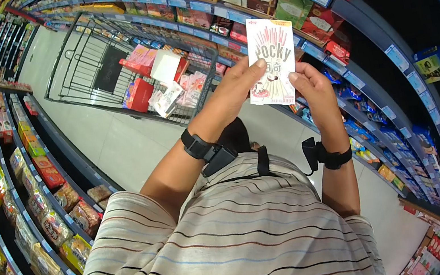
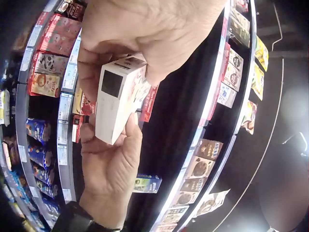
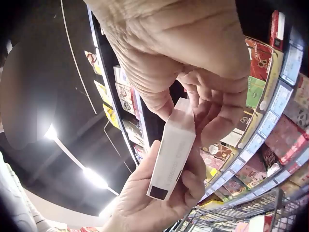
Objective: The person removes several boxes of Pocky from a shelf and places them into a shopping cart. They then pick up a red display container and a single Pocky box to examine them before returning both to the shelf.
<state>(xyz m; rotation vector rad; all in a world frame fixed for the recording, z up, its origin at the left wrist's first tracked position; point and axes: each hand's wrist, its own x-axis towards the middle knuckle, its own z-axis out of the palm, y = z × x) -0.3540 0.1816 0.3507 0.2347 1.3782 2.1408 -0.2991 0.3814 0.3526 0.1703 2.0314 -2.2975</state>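
A white Pocky box (image 1: 269,32) is held upright between both hands, its printed front turned toward the head camera. My left hand (image 1: 228,96) grips its left edge with the thumb lying across the front. On the lower right edge, my right hand (image 1: 316,85) pinches the box with its thumb in front and fingers behind. The left wrist view shows a narrow white face of the box (image 2: 110,121) with a dark square. In the right wrist view, another narrow side of the box (image 3: 171,154) carries small print and a dark patch.
To the left stands a wire shopping cart (image 1: 87,95) holding several packs, including a red box (image 1: 138,95) and an opened white box (image 1: 165,65). Shelves of boxed snacks (image 1: 291,8) curve along the right. Bagged snacks (image 1: 52,221) fill the shelves on the left, with tiled floor (image 1: 110,134) between.
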